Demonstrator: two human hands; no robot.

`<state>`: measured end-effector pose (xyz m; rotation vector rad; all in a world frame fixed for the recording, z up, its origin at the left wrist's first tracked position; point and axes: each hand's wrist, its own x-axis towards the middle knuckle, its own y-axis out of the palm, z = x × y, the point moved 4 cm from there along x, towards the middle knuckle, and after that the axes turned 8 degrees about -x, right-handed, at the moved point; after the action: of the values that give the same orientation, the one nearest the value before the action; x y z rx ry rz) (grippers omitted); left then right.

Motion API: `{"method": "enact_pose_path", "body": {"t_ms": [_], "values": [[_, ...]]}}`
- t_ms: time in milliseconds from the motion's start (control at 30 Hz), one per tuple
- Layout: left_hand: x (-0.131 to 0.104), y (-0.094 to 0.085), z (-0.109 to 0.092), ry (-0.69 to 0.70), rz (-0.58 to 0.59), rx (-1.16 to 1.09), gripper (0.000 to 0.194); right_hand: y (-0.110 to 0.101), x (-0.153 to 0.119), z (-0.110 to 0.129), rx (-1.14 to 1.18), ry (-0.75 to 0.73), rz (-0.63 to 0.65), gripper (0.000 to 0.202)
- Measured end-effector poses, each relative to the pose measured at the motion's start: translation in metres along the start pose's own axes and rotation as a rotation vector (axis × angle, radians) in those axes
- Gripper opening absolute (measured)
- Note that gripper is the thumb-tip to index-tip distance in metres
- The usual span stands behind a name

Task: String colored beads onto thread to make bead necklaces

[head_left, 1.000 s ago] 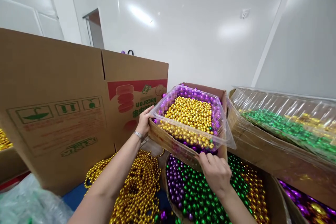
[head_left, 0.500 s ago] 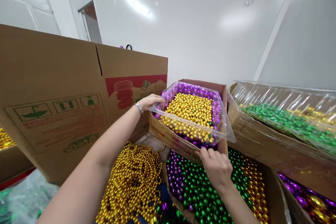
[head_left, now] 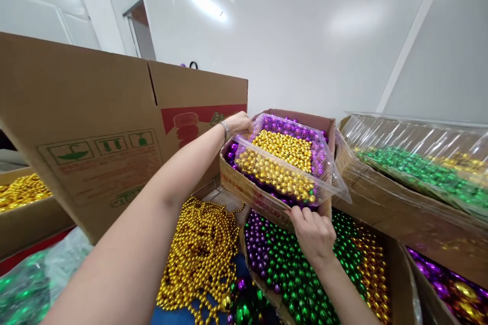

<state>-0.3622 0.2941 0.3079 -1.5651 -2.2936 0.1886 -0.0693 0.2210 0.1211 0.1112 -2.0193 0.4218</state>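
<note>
A clear plastic tray [head_left: 331, 190] of small gold beads [head_left: 284, 147] lies tilted on larger purple beads [head_left: 231, 154] inside a cardboard box [head_left: 244, 186]. My left hand [head_left: 241, 123], with a band at the wrist, is closed at the tray's far left corner; its fingertips are partly hidden. My right hand [head_left: 313, 233] grips the front edge of the cardboard box, fingers curled over it. Below this hand a lower box [head_left: 394, 269] holds purple, green and gold bead strands [head_left: 301, 274]. Loose gold bead strands [head_left: 202, 249] are heaped between my arms.
A tall printed carton [head_left: 95, 101] stands at the left. Another box [head_left: 369, 213] carries a clear tray [head_left: 412, 137] with green and gold beads at the right. At lower left are a plastic bag [head_left: 64, 264] and a box of gold beads [head_left: 25, 193]. A white wall [head_left: 285, 35] rises behind.
My left hand has moved up and away along the tray's left side to its far corner. The tray's near edge tilts more. My right hand stays on the box edge.
</note>
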Motion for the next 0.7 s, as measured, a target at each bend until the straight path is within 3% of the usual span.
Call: {"method": "enact_pose_path", "body": {"t_ms": [167,267,433,567,700], "values": [[0.004,0.003,-0.029,0.053,0.001,0.244,0.013,0.003,-0.002,0.001,-0.007,-0.011,0.028,0.034],[-0.002,0.001,-0.028,0.087,-0.008,0.287,0.016,0.003,0.0,0.002,0.009,0.003,0.048,0.033],[-0.01,-0.016,0.008,0.075,-0.06,0.064,0.019,-0.001,0.011,0.004,0.063,0.006,0.078,0.038],[-0.008,-0.035,0.043,0.068,0.0,-0.226,0.024,-0.002,0.014,0.003,0.076,0.007,0.087,0.036],[-0.002,-0.045,0.079,-0.015,-0.013,-0.453,0.058,-0.004,0.015,0.003,0.102,0.001,0.117,0.036]]}}
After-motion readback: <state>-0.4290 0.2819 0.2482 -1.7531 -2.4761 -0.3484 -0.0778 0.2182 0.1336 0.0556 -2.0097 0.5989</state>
